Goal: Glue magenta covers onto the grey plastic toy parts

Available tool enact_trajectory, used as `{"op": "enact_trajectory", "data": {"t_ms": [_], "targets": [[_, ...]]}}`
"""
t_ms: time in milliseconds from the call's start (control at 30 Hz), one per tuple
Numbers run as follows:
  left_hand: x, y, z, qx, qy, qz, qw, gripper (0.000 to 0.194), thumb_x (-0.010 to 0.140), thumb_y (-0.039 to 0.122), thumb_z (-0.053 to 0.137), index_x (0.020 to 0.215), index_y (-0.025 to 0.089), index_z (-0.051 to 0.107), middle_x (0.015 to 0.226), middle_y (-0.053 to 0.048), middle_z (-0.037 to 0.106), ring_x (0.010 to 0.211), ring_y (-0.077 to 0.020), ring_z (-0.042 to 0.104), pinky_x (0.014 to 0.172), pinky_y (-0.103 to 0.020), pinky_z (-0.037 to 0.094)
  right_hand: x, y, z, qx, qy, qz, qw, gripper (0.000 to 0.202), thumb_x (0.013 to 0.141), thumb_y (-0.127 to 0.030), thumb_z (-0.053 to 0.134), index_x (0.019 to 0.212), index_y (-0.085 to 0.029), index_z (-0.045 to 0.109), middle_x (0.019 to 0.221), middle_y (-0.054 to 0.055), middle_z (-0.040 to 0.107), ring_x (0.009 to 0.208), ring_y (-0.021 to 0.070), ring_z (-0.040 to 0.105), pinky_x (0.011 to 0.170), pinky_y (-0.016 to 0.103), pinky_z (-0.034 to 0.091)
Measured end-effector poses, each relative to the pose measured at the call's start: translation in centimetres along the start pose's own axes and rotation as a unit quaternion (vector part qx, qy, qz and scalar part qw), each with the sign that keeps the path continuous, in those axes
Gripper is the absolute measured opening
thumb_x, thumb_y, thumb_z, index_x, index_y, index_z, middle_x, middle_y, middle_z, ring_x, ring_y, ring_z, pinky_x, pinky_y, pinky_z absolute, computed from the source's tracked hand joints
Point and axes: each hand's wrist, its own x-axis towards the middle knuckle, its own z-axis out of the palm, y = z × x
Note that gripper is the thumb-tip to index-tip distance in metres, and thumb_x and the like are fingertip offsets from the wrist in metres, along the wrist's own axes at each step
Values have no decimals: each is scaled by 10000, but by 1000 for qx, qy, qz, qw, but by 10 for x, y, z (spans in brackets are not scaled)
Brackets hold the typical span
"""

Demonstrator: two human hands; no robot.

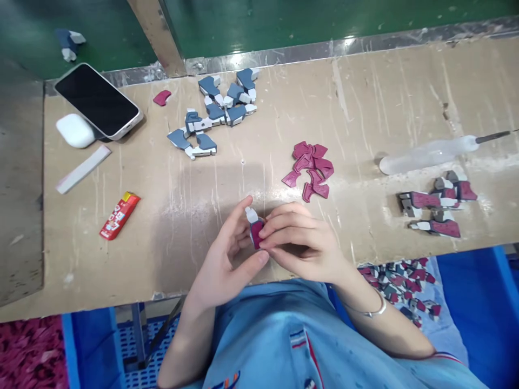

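Near the table's front edge, my left hand (231,254) and my right hand (302,240) hold one small part (255,231) between their fingertips. It has a white tip, dark blue-grey edges and a maroon face. The fingers of both hands are pinched on it, and its lower end is partly hidden. Beyond my right hand lies a loose pile of flat maroon pieces (310,162). Farther back, to the left, sits a group of blue-grey and white parts (214,111). Several parts with maroon faces (440,201) rest at the right.
A phone (99,101), a white case (75,131), a white strip (83,169) and a red packet (120,216) lie at the left. A clear-handled tool (430,154) is at the right. Blue bins (478,292) stand below the table (373,108).
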Motion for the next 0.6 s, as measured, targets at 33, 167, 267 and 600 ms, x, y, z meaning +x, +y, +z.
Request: {"op": "enact_trajectory", "data": {"t_ms": [33, 167, 267, 600], "targets": [[-1, 0, 0, -15, 17, -8, 1000, 690, 950, 215, 850, 1594, 318, 623, 1146, -30, 836, 1083, -206, 836, 953, -299, 692, -1, -3, 0, 20, -4, 14, 1000, 170, 1001, -106, 727, 1100, -243, 751, 1052, 61, 876, 1035, 219, 812, 989, 407, 698], [-5, -2, 1, -36, 82, -27, 996, 671, 916, 381, 936, 1537, 310, 690, 1120, -45, 875, 1003, -225, 862, 893, -324, 719, -9, -11, 7, 153, 29, 114, 981, 324, 1006, -71, 693, 1248, -280, 639, 1241, 85, 845, 1204, 224, 809, 1019, 404, 702], [-6, -3, 2, -41, 90, -26, 995, 720, 897, 455, 949, 1549, 304, 684, 1158, -70, 887, 1021, -241, 868, 922, -347, 721, -15, -11, 14, 157, 55, 138, 976, 365, 1015, -72, 734, 1283, -297, 629, 1240, 76, 840, 1220, 212, 814, 1012, 382, 704], [-2, -1, -6, -55, 45, -29, 997, 619, 953, 440, 898, 1526, 290, 718, 1000, -61, 870, 1049, -247, 863, 976, -353, 694, -12, -8, 17, 68, 78, 89, 991, 254, 1024, -153, 773, 1229, -283, 699, 1085, 51, 856, 1025, 211, 831, 898, 356, 713]]}}
